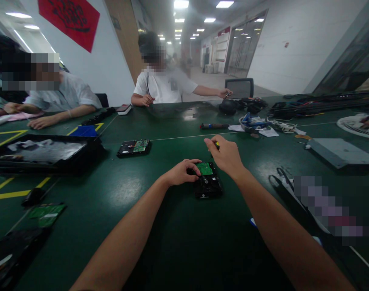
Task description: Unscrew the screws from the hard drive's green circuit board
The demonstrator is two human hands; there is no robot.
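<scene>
A black hard drive (208, 186) with a green circuit board (205, 168) at its far end lies on the dark green table in front of me. My left hand (184, 171) grips its left side, with fingers and thumb bent over the edge. Above the drive's far right corner is my right hand (225, 153), closed around a screwdriver (217, 144). Only a bit of the yellow and black handle shows; its tip is hidden. Another hard drive (134, 148) with an exposed board lies farther off to the left.
On the left are a black tray (45, 151) and a loose green circuit board (48, 214). To the right lie a grey metal box (342, 152), a strap (299, 198) and bundled cables (252, 122). Two people sit across the table; one reaches toward a dark round object (228, 106).
</scene>
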